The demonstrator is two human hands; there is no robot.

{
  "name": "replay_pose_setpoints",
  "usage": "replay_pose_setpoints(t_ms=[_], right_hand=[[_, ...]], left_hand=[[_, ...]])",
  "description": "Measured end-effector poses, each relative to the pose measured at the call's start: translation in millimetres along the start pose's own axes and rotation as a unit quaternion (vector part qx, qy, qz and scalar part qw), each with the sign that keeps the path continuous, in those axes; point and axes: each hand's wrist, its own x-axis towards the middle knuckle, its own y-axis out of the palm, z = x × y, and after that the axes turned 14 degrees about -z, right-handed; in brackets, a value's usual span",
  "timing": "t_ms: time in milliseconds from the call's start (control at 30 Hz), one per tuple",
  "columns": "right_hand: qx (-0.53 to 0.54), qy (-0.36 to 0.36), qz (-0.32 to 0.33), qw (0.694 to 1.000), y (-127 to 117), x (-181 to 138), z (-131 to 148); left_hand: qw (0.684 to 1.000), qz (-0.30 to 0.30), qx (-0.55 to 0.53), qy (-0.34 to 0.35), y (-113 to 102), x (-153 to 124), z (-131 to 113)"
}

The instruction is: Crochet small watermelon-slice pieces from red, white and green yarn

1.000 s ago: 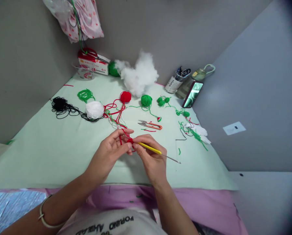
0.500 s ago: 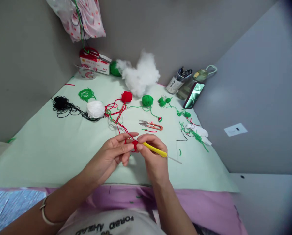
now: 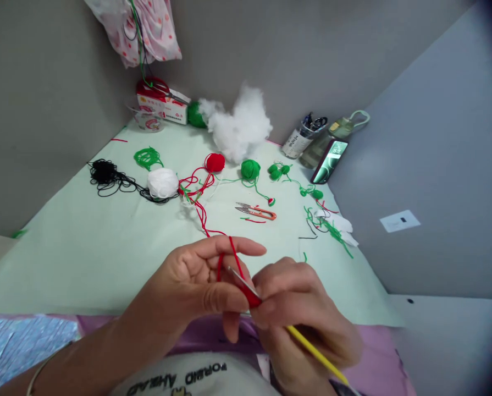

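Observation:
Red yarn (image 3: 235,257) runs over the raised index finger of my left hand (image 3: 192,280). Its thumb and other fingers pinch a small red crocheted piece (image 3: 252,298), mostly covered by both hands. My right hand (image 3: 299,302) grips a crochet hook (image 3: 314,349) with a yellow handle. The hook's metal tip points up and left, at the red piece and beside the yarn. From the left hand the yarn trails back over the table to the tangled red strands near a red yarn ball (image 3: 215,163).
Thread snips (image 3: 256,212) lie mid-table. Behind are a white yarn ball (image 3: 163,182), black yarn (image 3: 104,172), a green yarn ball (image 3: 250,169) and white stuffing (image 3: 241,129). A phone (image 3: 329,161) leans against a bottle (image 3: 340,127) at right, near yarn scraps (image 3: 332,231).
Both hands have come closer to me and look larger. Yarn now stretches over the left index finger. The hook's tip has become visible between the hands.

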Motion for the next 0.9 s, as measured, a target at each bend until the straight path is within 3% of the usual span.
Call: replay_pose_setpoints(t_ms=[133,233,367,500,667,900], right_hand=[[-0.01,0.028,-0.025,0.999,2,2,-2],[0.015,0.058,-0.031,0.998,8,3,-14],[0.105,0.157,-0.052,0.981,14,5,-29],[0.109,0.25,-0.068,0.96,19,6,-41],[0.065,0.264,-0.058,0.96,19,10,-51],[0.081,0.232,-0.039,0.969,10,18,-55]], left_hand=[[0.998,-0.042,0.002,0.038,2,1,-1],[0.999,-0.043,-0.001,0.025,-3,6,2],[1.0,-0.014,-0.013,-0.019,-11,12,5],[0.998,-0.058,-0.03,0.008,-17,22,9],[0.992,-0.117,-0.033,0.04,-18,29,11],[0.992,-0.106,0.047,0.057,-14,32,-1]])
